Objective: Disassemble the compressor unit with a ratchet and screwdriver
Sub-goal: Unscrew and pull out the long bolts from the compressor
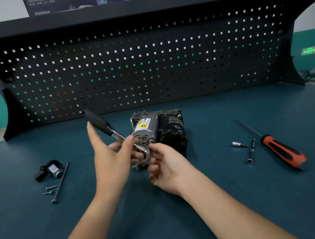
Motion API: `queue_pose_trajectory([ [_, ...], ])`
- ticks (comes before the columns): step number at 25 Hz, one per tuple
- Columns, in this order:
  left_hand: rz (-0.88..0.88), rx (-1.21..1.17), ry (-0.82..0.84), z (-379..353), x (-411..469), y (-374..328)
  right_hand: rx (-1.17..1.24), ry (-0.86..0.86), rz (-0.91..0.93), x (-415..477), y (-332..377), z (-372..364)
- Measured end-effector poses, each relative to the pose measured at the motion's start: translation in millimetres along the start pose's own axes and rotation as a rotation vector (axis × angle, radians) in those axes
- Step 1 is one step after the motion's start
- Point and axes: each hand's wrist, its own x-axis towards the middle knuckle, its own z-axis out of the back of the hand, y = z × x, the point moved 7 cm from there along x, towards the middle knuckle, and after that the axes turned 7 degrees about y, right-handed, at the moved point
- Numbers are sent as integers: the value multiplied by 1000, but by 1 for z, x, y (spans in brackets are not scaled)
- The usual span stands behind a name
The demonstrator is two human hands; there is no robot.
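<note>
The compressor unit (pixel 158 131) lies mid-bench (pixel 219 203), a black housing with a silver motor cylinder and yellow warning label facing you. The ratchet (pixel 98 122), black grip and chrome shaft, is raised between your left hand (pixel 113 158) and right hand (pixel 169 167), its head at the motor's near end and its grip slanting up to the left. The screwdriver (pixel 282 150), orange and black handled, lies flat well to the right, its thin shaft pointing away from you.
</note>
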Motion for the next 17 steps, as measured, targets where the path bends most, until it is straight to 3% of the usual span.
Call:
queue_pose_trajectory([
  [3, -67, 69, 83, -4, -2, -7, 31, 32, -13, -2, -1, 0],
  [6, -392, 555, 280, -37, -21, -32, 16, 8, 1, 0, 0, 5],
  [8, -508, 803, 303, -48, -28, -36, -2, -14, 0, 1, -1, 6],
  [10, -448, 707, 242, -42, -22, -33, 1, -1, 9, 0, -1, 5],
  [14, -124, 159, 50, -10, -6, -11, 13, 88, 20, -4, 1, -4],
  [17, -92, 101, 53, -9, -6, -8, 33, 80, 39, -3, 2, -4],
])
